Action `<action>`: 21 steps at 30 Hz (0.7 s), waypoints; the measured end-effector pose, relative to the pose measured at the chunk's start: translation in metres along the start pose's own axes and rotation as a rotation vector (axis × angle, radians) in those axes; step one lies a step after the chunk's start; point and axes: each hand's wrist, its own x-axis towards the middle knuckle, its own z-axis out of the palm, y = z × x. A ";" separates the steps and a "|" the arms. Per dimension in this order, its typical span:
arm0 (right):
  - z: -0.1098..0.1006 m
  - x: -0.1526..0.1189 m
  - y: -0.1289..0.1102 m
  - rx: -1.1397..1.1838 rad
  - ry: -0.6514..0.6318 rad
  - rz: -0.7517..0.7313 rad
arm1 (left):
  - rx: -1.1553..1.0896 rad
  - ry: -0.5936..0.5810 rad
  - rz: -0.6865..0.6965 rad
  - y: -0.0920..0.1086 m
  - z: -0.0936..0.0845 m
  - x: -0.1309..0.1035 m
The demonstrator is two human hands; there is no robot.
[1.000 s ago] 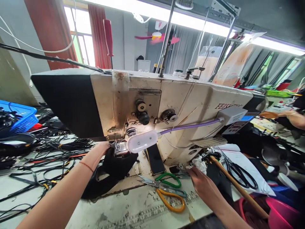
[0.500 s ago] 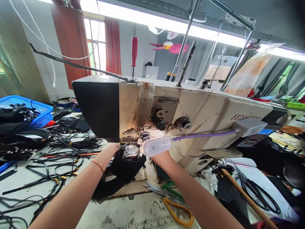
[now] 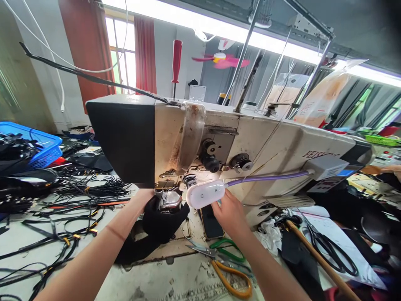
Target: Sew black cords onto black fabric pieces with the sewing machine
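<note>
A sewing machine (image 3: pixel 282 146) fills the middle, its needle area lit by a white lamp (image 3: pixel 206 194) on a purple arm. Black fabric (image 3: pixel 161 223) lies bunched under and around the metal presser part (image 3: pixel 171 200). My left hand (image 3: pixel 147 195) is at the fabric's left side; its fingers are hidden behind the machine head and cloth. My right hand (image 3: pixel 228 207) is just right of the lamp, above a dark phone-like slab (image 3: pixel 211 223), with its fingertips mostly hidden by the lamp.
Green-handled scissors (image 3: pixel 233 246) and orange-handled scissors (image 3: pixel 232 284) lie in front of the machine. Black straps (image 3: pixel 62 240) and a blue basket (image 3: pixel 50 152) are at the left. A wooden stick (image 3: pixel 319 257), black scissors (image 3: pixel 335 251) and paper lie at the right. A red screwdriver (image 3: pixel 176 62) stands on top.
My right hand has moved right, away from the fabric, and the dark slab shows more. My left hand stays at the cloth. The whole view has shifted slightly.
</note>
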 end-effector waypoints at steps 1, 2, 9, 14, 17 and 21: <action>-0.003 -0.020 0.016 -0.003 0.014 -0.009 | 0.021 0.076 0.063 0.000 -0.008 -0.010; -0.003 -0.043 0.035 -0.014 0.021 -0.007 | 0.044 0.160 0.132 0.000 -0.015 -0.021; 0.020 -0.162 0.121 -0.345 0.132 -0.008 | 0.752 0.097 0.974 0.001 0.015 -0.099; 0.012 -0.103 0.037 0.189 0.162 -0.147 | 0.571 -0.059 0.937 -0.004 0.018 -0.103; 0.015 -0.057 -0.028 0.595 -0.028 -0.329 | 0.498 -0.216 0.939 -0.008 -0.015 -0.094; 0.028 -0.035 -0.085 0.715 0.012 -0.427 | 0.489 -0.261 0.825 -0.007 -0.046 -0.073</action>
